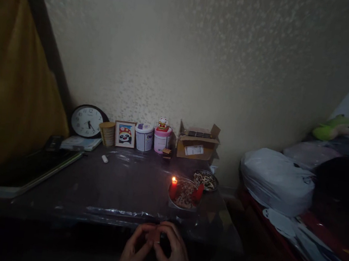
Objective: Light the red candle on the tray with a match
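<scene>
My left hand [137, 247] and my right hand [172, 253] meet at the bottom middle, just in front of the dark table's front edge [116, 212]. Their fingertips pinch a small dark object [163, 239] between them; the dim light hides what it is. Just beyond the hands a round patterned dish [183, 194] stands on the table. A lit red candle [173, 187] rises at its left side and an unlit red candle [198, 192] leans at its right side.
A second patterned dish [206, 180] sits behind the first. Along the wall stand a clock [87, 121], a panda picture [125, 134], two tins [144, 137], an open cardboard box [198, 144]. Yellow cloth [13, 88] hangs left. Bagged bundles [277, 180] lie right.
</scene>
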Tool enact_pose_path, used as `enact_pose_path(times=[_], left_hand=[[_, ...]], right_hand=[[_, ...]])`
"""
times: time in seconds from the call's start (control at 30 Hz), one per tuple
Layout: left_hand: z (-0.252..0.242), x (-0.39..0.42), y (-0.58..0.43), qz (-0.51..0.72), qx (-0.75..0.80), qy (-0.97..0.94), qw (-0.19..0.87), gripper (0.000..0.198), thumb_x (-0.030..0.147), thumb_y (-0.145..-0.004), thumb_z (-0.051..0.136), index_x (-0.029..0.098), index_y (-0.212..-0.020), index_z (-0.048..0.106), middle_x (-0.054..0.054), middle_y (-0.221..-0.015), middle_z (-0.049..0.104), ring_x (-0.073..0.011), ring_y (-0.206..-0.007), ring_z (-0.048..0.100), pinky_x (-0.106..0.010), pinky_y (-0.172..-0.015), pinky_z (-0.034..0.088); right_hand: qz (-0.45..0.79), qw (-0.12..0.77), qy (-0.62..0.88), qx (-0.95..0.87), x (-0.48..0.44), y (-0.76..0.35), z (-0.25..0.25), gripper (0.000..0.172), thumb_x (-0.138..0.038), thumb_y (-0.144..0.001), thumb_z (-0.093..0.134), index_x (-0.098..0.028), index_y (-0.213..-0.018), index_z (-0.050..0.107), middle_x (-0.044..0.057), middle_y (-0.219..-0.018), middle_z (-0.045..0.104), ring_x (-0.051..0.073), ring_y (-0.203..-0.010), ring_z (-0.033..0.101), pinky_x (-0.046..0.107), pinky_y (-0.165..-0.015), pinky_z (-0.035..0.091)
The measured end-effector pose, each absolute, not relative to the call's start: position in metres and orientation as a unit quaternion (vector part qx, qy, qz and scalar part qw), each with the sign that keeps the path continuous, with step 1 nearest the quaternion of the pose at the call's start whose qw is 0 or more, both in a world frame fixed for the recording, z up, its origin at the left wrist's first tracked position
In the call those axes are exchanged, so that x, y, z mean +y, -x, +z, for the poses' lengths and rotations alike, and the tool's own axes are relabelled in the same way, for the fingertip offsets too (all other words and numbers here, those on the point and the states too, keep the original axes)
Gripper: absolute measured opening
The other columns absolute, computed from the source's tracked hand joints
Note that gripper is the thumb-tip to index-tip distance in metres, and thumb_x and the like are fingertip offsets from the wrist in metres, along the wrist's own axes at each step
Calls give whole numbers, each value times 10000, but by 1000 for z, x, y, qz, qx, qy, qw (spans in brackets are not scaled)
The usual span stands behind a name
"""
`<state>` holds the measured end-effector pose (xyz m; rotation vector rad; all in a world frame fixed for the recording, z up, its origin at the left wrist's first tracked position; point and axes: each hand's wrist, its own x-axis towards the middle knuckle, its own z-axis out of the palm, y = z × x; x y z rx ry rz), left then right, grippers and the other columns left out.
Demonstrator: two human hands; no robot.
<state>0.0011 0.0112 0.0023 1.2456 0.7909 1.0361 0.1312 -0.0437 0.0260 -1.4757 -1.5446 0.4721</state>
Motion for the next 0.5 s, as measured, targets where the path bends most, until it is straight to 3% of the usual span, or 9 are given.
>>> enact_pose_path(times=[0.5], left_hand=[[7, 14, 4, 418, 336, -549, 641, 295, 439, -641, 666, 207, -823, 675, -58, -875, 695, -265, -862, 599, -338, -799, 451]], right_hand=[[186, 452, 601, -632, -43, -131, 23, 237, -139, -767, 540, -235, -976, 601, 57, -1078, 609, 195, -1038, 570, 315, -913, 454]])
